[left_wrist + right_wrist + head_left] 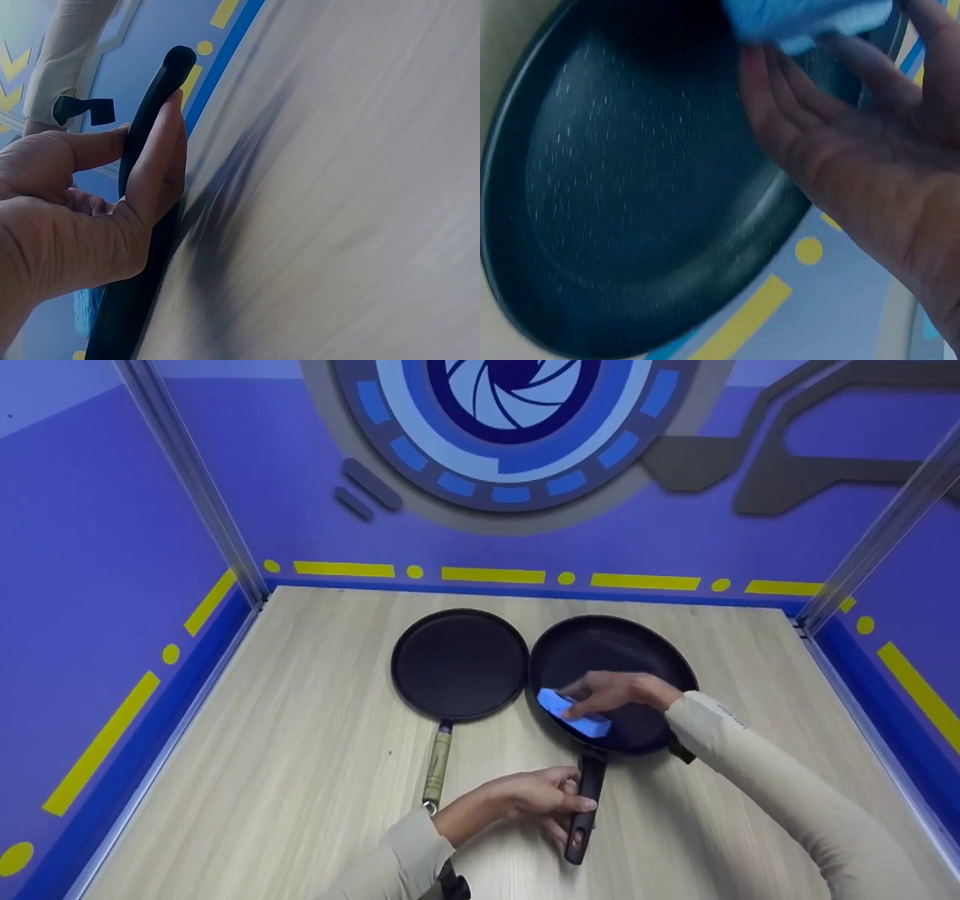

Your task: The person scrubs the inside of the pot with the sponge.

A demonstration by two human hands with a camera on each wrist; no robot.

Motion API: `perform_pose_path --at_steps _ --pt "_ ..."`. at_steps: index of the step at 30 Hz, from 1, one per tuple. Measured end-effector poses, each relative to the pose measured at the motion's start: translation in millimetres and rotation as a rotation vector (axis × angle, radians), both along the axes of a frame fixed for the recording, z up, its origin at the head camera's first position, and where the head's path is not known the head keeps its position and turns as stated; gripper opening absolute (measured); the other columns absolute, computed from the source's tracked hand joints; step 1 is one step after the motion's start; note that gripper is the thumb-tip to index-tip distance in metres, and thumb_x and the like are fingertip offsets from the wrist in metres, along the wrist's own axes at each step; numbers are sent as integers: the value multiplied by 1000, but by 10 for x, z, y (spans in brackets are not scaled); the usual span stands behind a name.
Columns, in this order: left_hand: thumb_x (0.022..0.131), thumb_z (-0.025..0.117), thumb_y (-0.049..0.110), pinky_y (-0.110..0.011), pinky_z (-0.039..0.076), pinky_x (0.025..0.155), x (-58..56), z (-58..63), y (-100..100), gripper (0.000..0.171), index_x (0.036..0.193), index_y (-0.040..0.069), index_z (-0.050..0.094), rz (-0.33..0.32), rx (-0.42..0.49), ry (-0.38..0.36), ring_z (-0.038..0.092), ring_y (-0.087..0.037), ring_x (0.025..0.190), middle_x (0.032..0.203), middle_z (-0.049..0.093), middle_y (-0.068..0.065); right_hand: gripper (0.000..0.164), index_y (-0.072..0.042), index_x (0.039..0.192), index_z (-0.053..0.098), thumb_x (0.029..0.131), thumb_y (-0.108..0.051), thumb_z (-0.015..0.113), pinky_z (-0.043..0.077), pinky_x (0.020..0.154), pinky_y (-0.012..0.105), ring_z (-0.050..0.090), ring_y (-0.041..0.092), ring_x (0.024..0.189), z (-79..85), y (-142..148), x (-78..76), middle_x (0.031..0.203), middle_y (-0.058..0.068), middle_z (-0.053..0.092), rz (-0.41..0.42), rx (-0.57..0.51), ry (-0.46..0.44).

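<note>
A dark frying pan (622, 649) with a speckled inside sits at the right of the table. My left hand (536, 799) grips its black handle (592, 776), thumb on one side and fingers on the other, as the left wrist view also shows. Over the near left part of the pan, my right hand (607, 692) pinches a blue sponge (576, 714) against the inner side near the rim. In the right wrist view the sponge (802, 19) is between thumb and fingers, above the speckled pan surface (645, 157).
A flat black griddle pan (460, 664) lies left of the frying pan, their rims side by side. Its bamboo-patterned handle (438, 765) points toward the front, close to my left forearm. Blue printed walls (510, 547) enclose the wooden table (300, 720) at the back and sides.
</note>
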State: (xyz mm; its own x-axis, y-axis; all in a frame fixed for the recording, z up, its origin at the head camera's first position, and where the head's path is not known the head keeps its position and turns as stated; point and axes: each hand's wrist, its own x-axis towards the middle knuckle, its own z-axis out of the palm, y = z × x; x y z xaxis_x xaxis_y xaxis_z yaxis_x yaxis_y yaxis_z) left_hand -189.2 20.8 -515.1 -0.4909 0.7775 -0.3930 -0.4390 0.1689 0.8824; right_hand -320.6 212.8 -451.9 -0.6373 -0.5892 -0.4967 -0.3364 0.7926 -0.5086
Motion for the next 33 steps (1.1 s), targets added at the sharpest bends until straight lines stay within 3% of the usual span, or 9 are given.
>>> perform_pose_path --at_steps 4,7,10,14,17,21,24,29,33 --pt "102 61 9 -37 65 67 -13 -9 0 12 110 12 51 -8 2 14 69 -18 62 80 64 -5 64 -5 153 44 100 -34 66 49 108 51 59 29 120 -129 -68 -74 148 26 53 -17 -67 153" --pt "103 60 9 -34 64 64 -27 -10 -3 12 109 12 51 -10 8 17 69 -18 62 80 65 -5 62 -1 152 44 100 -27 67 53 99 50 61 29 104 -197 -120 -159 137 29 59 -46 -117 266" --pt "102 61 7 -34 64 64 -43 -5 1 13 109 11 50 -10 15 7 69 -18 62 79 64 -4 61 1 150 46 98 -20 70 53 98 53 61 38 107 -249 -150 -249 132 33 60 -78 -131 394" --pt "102 61 7 -35 65 65 -49 3 1 14 109 11 50 -11 7 4 69 -18 62 78 63 -3 59 -6 145 53 91 -15 77 51 101 58 55 47 119 -318 -151 -353 131 32 56 -30 30 609" --pt "102 61 8 -32 64 63 -40 9 -13 14 110 12 50 -9 2 -2 69 -17 62 78 62 -2 59 -11 138 57 85 -14 83 52 100 58 55 46 119 -347 -147 -412 127 28 58 21 145 714" --pt "103 60 7 -27 62 58 4 22 -31 13 110 11 50 0 3 -5 69 -16 62 79 62 -2 61 -20 139 61 83 -17 86 48 104 64 51 45 127 -352 -107 -444 135 23 58 -34 180 696" --pt "103 59 7 -28 62 59 28 29 -44 13 111 10 50 7 5 4 69 -16 63 82 64 -3 62 -23 146 57 89 -20 81 45 105 68 48 49 129 -361 -36 -453 140 25 55 -105 212 657" --pt "103 60 7 -28 63 60 4 36 -40 15 114 9 50 -1 6 2 69 -16 64 85 64 -2 64 -18 155 45 96 -24 71 45 105 66 47 54 126 -353 168 -451 140 34 49 -240 294 574" --pt "104 58 8 -26 62 60 -38 44 -31 15 116 9 50 -44 4 17 69 -15 63 84 66 -3 64 -14 154 45 97 -26 70 43 108 66 45 56 132 -302 315 -423 144 35 48 -268 303 510"
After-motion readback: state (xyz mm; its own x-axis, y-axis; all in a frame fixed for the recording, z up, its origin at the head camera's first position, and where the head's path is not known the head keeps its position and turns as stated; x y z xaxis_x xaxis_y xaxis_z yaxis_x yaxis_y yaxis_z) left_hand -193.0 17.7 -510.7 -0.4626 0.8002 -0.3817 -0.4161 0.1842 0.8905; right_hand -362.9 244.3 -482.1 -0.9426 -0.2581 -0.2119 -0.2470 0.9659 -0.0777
